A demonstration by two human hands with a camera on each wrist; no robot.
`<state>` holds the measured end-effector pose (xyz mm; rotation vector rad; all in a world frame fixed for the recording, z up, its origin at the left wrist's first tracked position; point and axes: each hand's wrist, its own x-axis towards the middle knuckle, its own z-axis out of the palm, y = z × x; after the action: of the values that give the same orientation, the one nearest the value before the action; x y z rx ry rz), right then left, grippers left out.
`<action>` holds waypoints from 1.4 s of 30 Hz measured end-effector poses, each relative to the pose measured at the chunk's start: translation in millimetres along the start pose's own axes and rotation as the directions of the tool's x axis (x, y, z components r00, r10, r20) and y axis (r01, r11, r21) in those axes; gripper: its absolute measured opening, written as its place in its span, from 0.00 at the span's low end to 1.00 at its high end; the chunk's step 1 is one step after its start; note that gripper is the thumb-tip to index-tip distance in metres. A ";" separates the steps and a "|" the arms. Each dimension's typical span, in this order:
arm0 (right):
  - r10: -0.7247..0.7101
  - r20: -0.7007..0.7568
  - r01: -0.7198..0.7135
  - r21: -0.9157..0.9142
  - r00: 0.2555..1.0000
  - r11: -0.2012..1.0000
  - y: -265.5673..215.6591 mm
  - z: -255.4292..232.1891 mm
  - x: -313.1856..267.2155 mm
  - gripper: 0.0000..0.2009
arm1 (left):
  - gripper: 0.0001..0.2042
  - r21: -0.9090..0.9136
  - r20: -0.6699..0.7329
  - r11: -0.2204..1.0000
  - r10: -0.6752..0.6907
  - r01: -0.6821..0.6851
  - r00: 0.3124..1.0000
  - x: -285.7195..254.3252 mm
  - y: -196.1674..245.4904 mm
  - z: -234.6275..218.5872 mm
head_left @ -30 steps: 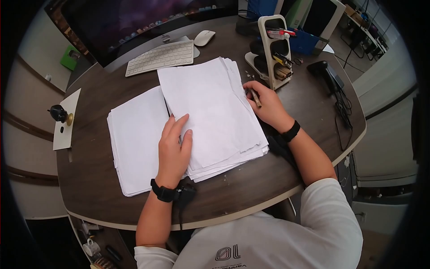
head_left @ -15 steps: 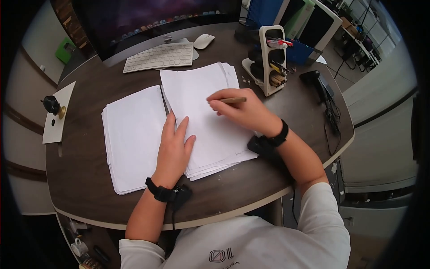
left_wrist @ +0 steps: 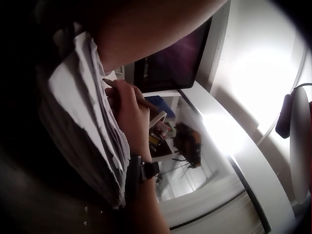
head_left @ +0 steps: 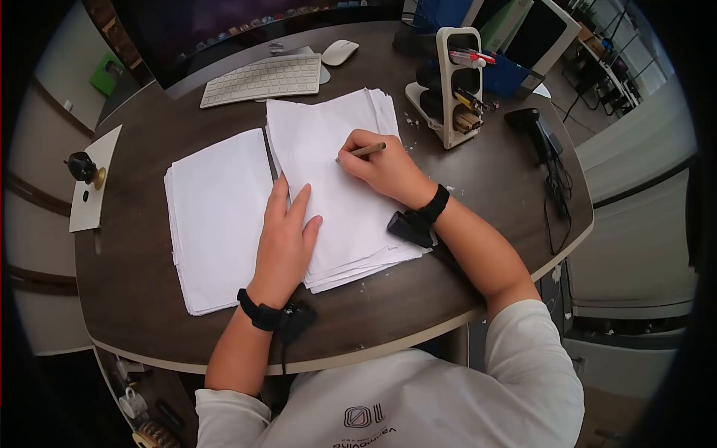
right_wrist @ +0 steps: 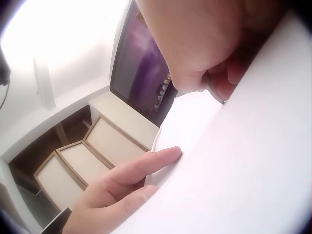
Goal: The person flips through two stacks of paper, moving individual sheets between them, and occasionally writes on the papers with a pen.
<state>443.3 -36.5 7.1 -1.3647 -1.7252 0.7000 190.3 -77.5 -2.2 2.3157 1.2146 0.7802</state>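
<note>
Two stacks of white paper lie side by side on the dark desk in the head view, the left stack point(head_left: 220, 216) and the right stack point(head_left: 328, 127). My right hand point(head_left: 385, 168) pinches a brown pencil point(head_left: 370, 150), its tip down at the right stack's top sheet. My left hand point(head_left: 284, 239) rests with spread fingers on the lower left edge of that stack. In the right wrist view, the left hand's fingers point(right_wrist: 156, 163) touch the paper, and the right hand point(right_wrist: 200, 44) is close to the sheet. The left wrist view shows the layered sheet edges point(left_wrist: 92, 112).
Beyond the papers are a keyboard point(head_left: 261, 81), a mouse point(head_left: 340, 52) and a monitor point(head_left: 224, 22). A pen holder point(head_left: 448, 89) stands at the back right, near a black corded device point(head_left: 534, 131). A white board with a black object point(head_left: 80, 166) lies at the far left.
My right hand has moved left from beside the right stack onto its top sheet, with the pencil turned tip down. My left hand has stayed on the stack's left edge.
</note>
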 end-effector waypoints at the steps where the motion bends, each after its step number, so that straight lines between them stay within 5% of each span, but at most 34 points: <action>1: 0.009 0.003 -0.009 0.003 1.000 1.000 -2.1 -2.0 0.1 0.09 | 0.25 0.019 -0.008 1.000 0.013 -0.013 1.000 0.8 -0.9 -0.1; 4: 0.129 0.048 -0.135 0.146 0.990 0.980 -6.6 -5.7 -0.7 0.09 | 0.24 0.038 -0.001 0.999 -0.001 0.001 1.000 -2.3 -1.0 -0.4; 11: 0.052 0.078 -0.059 0.086 0.996 0.995 -7.0 -3.0 -0.4 0.09 | 0.24 0.023 -0.010 0.999 0.022 -0.022 1.000 -1.0 -2.9 1.9; 17: 0.164 0.117 -0.178 0.121 0.979 0.977 -5.4 -5.1 0.9 0.09 | 0.23 0.012 -0.021 1.000 0.020 -0.019 1.000 -0.8 -3.1 2.6; 19: 0.008 0.020 -0.009 0.041 1.000 0.999 -4.2 -0.6 -1.5 0.08 | 0.23 0.006 -0.027 1.000 0.030 -0.030 0.999 0.1 -3.1 3.0; 22: -0.017 -0.036 0.016 -0.034 0.999 0.999 -2.5 -0.4 -0.8 0.08 | 0.23 0.003 -0.028 0.999 0.038 -0.038 0.999 -0.7 -3.2 2.2; 39: 0.001 -0.014 -0.003 -0.096 1.000 0.995 -3.8 -2.2 -3.3 0.08 | 0.24 -0.005 -0.077 1.000 0.030 -0.030 0.997 -1.2 2.0 -4.8; 42: 0.021 -0.006 -0.021 -0.088 1.000 0.996 -4.1 -3.4 -4.1 0.08 | 0.24 0.117 -0.123 0.992 0.071 -0.056 0.990 -2.5 2.2 -19.9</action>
<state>444.4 -41.7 11.2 -1.4453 -1.7583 0.6381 177.7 -78.8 13.5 2.4390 1.2746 0.9154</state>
